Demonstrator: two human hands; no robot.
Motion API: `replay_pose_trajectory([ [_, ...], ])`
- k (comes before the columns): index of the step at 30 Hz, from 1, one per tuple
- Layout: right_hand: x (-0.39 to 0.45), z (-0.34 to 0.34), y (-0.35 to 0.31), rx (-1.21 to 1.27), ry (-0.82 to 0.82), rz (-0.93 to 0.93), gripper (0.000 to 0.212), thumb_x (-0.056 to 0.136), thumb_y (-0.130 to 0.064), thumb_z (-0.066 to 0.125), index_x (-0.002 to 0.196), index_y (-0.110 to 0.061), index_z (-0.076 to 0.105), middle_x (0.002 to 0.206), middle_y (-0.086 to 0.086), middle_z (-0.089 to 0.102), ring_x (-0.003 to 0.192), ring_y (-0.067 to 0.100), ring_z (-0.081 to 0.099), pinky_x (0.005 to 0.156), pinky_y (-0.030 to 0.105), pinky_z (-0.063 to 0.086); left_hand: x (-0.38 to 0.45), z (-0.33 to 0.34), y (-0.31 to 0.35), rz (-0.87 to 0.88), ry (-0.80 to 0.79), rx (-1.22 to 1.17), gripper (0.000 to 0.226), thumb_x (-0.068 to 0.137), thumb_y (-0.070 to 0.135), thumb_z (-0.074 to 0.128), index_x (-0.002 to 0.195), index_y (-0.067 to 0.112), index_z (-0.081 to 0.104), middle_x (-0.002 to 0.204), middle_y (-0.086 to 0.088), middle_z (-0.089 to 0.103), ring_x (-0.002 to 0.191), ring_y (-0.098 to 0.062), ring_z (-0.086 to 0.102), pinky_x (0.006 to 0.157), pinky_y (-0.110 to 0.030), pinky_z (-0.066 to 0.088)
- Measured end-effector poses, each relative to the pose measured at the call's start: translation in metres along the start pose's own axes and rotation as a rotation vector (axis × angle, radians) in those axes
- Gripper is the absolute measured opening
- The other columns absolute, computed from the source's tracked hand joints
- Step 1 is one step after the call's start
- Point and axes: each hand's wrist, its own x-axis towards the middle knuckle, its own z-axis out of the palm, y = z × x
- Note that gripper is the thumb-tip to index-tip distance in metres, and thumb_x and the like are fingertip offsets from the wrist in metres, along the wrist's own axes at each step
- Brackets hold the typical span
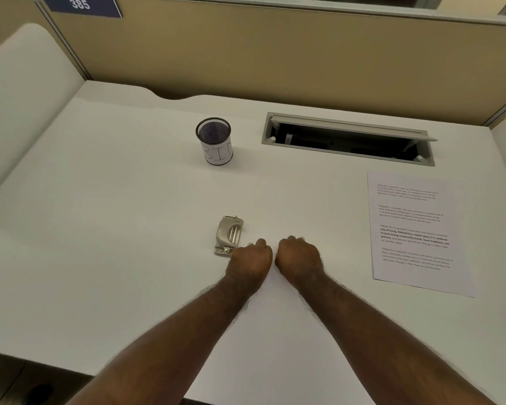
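Note:
My left hand (pixel 250 258) and my right hand (pixel 297 255) rest side by side on the white desk (pixel 114 229), both with fingers curled into fists and nothing visible in them. A small silver hole punch (pixel 229 235) lies on the desk just left of my left hand, close to its knuckles; I cannot tell whether they touch. A printed sheet of paper (pixel 415 232) lies flat to the right, apart from both hands. A black mesh cup (pixel 215 141) with a white label reading "BIN" stands upright farther back.
An open cable slot (pixel 348 138) with a raised grey lid is set into the desk at the back right. Tan partition walls (pixel 275 59) close off the back and sides. The near desk edge runs under my forearms.

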Motion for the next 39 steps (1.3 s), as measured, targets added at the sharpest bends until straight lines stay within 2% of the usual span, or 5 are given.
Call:
replay_pose_trajectory([
  [7, 0.014, -0.031, 0.017, 0.499, 0.010, 0.121, 0.022, 0.086, -0.032, 0.047, 0.074, -0.019, 0.059, 0.079, -0.007, 0.064, 0.076, 0.019, 0.061, 0.069, 0.030, 0.050, 0.011, -0.009, -0.027, -0.083, 0.211, -0.180, 0.022, 0.063, 0.018, 0.076, 0.054, 0.020, 0.056, 0.055, 0.003, 0.055, 0.042, -0.013, 0.053, 0.037, -0.022, 0.030],
  [12, 0.063, -0.077, 0.008, 0.707, 0.135, 0.086, 0.022, 0.088, -0.030, 0.055, 0.081, -0.012, 0.067, 0.087, 0.003, 0.071, 0.085, 0.023, 0.064, 0.079, 0.037, 0.053, 0.047, -0.050, -0.088, -0.375, 0.192, -0.578, 0.018, 0.088, 0.028, 0.052, 0.087, 0.018, 0.066, 0.092, -0.001, 0.067, 0.086, -0.025, 0.065, 0.074, -0.037, 0.053],
  [20, 0.152, -0.125, -0.032, 0.874, 0.201, 0.064, 0.031, 0.088, -0.025, 0.054, 0.079, -0.001, 0.070, 0.065, 0.010, 0.068, 0.065, 0.026, 0.066, 0.056, 0.026, 0.049, 0.113, -0.088, -0.172, -0.640, 0.363, -0.600, 0.024, 0.087, 0.025, 0.049, 0.088, 0.012, 0.069, 0.095, -0.009, 0.070, 0.090, -0.031, 0.064, 0.073, -0.033, 0.050],
  [26, 0.204, -0.151, -0.067, 0.873, 0.232, 0.065, 0.032, 0.086, -0.019, 0.054, 0.086, 0.012, 0.064, 0.086, 0.033, 0.065, 0.069, 0.042, 0.064, 0.056, 0.029, 0.039, 0.154, -0.098, -0.201, -0.649, 0.392, -0.684, 0.026, 0.089, 0.023, 0.049, 0.092, 0.007, 0.069, 0.095, -0.012, 0.071, 0.089, -0.032, 0.064, 0.071, -0.033, 0.047],
  [39, 0.233, -0.174, -0.101, 0.852, 0.225, 0.028, 0.020, 0.086, -0.011, 0.056, 0.093, -0.017, 0.074, 0.088, 0.000, 0.069, 0.088, 0.023, 0.070, 0.075, 0.038, 0.059, 0.174, -0.115, -0.225, -0.543, 0.373, -0.563, 0.021, 0.087, 0.021, 0.057, 0.099, 0.018, 0.074, 0.100, -0.005, 0.073, 0.090, -0.027, 0.065, 0.066, -0.029, 0.045],
])
